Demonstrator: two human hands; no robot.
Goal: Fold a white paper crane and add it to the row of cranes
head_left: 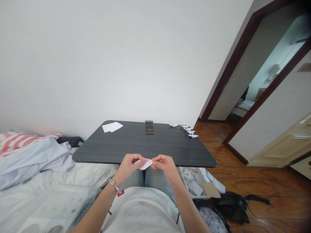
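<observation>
Between my two hands, just over the near edge of the dark table (121, 142), is a small folded piece of white paper (146, 164). My left hand (132, 164) pinches its left side between thumb and fingers. On the other side, my right hand (162, 162) grips the paper's right end with thumb and forefinger. The fingertips cover parts of the folds. Several folded white paper cranes (189, 130) stand in a group at the table's far right corner. Flat white paper sheets (112, 127) overlap at the far left.
A phone (149, 127) stands at the table's back middle, near the white wall. To the left is a bed with rumpled clothes (36, 155). At lower right are a white bin (194, 184) with papers and a black plastic bag (232, 205) on the wooden floor.
</observation>
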